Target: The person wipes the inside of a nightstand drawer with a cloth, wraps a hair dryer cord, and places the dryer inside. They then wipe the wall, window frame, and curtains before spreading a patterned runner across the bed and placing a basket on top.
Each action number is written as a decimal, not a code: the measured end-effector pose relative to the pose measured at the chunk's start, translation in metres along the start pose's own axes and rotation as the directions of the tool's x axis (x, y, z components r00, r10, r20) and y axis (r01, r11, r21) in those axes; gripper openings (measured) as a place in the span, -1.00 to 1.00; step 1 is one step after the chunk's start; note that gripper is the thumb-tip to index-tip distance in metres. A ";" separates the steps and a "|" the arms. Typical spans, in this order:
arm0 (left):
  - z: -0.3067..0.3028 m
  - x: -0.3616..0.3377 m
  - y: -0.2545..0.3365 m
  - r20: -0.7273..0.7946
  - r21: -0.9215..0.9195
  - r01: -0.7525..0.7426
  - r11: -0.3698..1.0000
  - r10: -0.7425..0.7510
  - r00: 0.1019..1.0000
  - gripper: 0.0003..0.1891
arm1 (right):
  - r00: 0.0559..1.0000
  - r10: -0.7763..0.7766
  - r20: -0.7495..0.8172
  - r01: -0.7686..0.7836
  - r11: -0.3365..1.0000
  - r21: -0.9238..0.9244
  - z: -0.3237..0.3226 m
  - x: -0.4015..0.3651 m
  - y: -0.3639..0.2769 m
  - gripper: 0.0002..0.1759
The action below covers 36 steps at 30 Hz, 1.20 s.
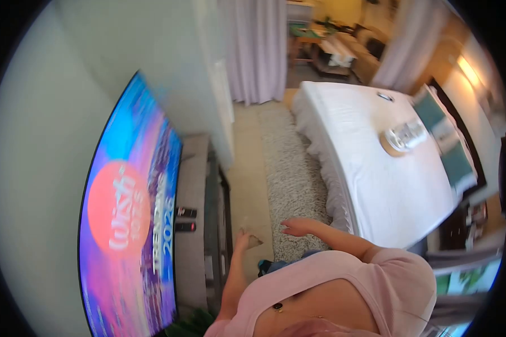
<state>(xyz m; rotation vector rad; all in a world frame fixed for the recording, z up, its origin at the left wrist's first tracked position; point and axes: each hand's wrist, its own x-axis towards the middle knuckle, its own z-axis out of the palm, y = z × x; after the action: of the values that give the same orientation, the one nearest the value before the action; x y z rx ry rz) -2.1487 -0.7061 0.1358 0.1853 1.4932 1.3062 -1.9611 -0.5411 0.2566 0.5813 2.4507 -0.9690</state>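
My left hand [242,239] hangs over the floor next to the grey TV console [192,168], with its fingers apart and nothing seen in it. My right hand [298,226] is held out flat over the edge of the shaggy grey rug [291,168], fingers spread and empty. Two dark remote controls [185,212] lie on the console top, left of my left hand. A large TV [130,219] shows a bright pink and blue picture. My pink top fills the bottom of the view.
A bed with a white cover [371,168] stands on the right, carrying a round tray [400,140] and teal pillows [444,135]. Pale curtains [257,50] hang at the back, with another room beyond them. A strip of tan floor runs between the console and the rug.
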 end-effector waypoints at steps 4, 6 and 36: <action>0.058 0.017 0.049 0.331 -0.444 0.041 0.895 0.121 0.936 -0.61 | 0.894 0.128 -0.430 -0.051 0.981 0.186 -0.032 -0.012 0.011 -0.44; 0.094 0.007 0.091 0.381 -0.475 0.021 0.879 0.184 0.906 -0.63 | 0.819 0.114 -0.563 0.082 0.947 0.311 -0.036 -0.008 0.032 -0.44; 0.292 0.162 0.254 0.340 0.497 -0.645 0.580 0.554 0.760 -0.75 | 0.600 0.485 -0.636 0.309 0.593 0.743 -0.239 -0.024 0.211 -0.69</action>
<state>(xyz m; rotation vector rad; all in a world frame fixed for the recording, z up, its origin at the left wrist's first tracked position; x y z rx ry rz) -2.1155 -0.3187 0.2940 1.2905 1.7384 1.2402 -1.8883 -0.2353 0.3159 1.8299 2.4114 -2.2041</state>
